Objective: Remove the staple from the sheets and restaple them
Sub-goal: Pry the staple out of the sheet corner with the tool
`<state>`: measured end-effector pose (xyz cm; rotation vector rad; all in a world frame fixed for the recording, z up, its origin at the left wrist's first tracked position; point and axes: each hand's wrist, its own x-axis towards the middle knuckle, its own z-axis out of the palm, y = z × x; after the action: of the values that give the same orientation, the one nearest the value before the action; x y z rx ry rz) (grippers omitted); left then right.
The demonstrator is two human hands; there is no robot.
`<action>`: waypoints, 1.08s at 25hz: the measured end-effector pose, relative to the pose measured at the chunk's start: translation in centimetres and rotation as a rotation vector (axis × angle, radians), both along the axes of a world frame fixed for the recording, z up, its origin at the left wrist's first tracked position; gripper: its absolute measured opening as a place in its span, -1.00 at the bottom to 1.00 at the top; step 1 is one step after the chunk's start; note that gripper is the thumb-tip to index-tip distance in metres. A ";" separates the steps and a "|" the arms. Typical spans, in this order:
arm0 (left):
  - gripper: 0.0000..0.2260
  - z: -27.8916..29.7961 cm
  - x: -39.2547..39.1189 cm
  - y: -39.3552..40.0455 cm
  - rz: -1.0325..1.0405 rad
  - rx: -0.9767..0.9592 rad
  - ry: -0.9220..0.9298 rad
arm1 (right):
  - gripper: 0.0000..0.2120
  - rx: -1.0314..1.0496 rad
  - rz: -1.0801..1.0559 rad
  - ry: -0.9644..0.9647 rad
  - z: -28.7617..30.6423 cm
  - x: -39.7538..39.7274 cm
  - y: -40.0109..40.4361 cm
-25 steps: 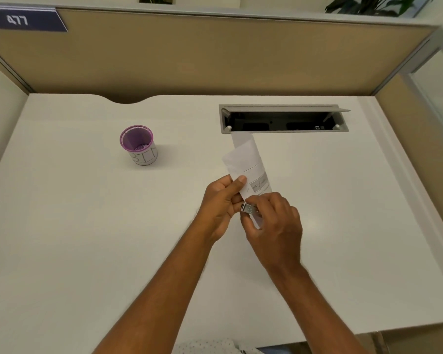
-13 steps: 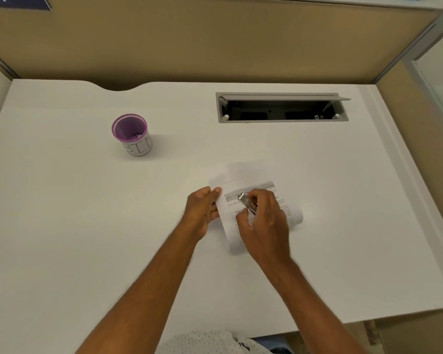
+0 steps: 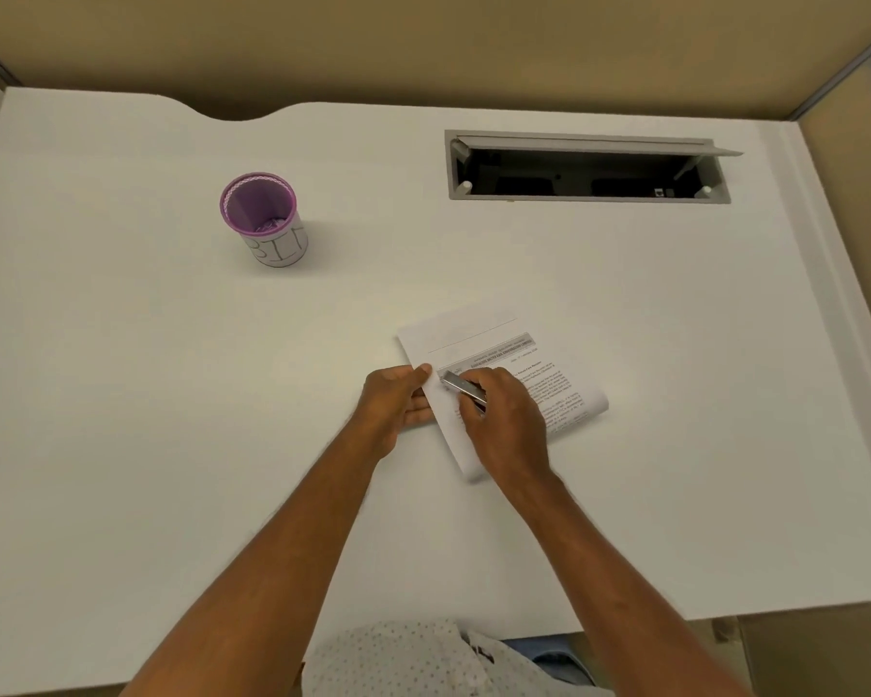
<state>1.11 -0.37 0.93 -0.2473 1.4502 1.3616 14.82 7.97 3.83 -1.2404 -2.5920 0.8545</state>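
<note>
The printed sheets [image 3: 494,349] lie flat on the white desk [image 3: 172,445], angled, text side up. My left hand [image 3: 398,399] pinches their left edge, thumb on top. My right hand [image 3: 504,420] rests on the sheets and holds a small silver stapler [image 3: 463,386] whose tip points at the upper left part of the page, close to my left thumb. The staple itself is too small to make out.
A purple cup labelled BIN [image 3: 265,218] stands at the back left of the desk. An open grey cable tray [image 3: 587,168] is recessed at the back right. Tan partition walls [image 3: 423,42] close off the desk's far and right sides.
The sheets, held up in the air a second ago, now lie flat on the desk. Both hands came down with them, the right still holding the stapler.
</note>
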 end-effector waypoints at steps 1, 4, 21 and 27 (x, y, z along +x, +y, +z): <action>-0.78 0.1 0.0 0.0 -0.003 0.020 -0.008 | -0.89 0.000 -0.006 0.001 0.2 -0.1 0.0; -0.77 1.0 -0.2 0.7 -0.021 0.118 -0.037 | -0.91 0.048 -0.048 0.062 1.9 -0.5 0.4; -0.65 11.1 6.8 7.2 0.039 0.609 -0.605 | -0.75 0.493 -0.181 0.304 16.8 2.8 3.7; -0.77 3.4 2.2 3.0 -0.053 0.119 -0.032 | -0.85 0.089 -0.134 0.145 5.8 2.0 2.2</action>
<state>3.29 2.59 4.36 -0.1525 1.3345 1.3898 16.87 10.19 9.61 -1.2607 -2.3774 0.7649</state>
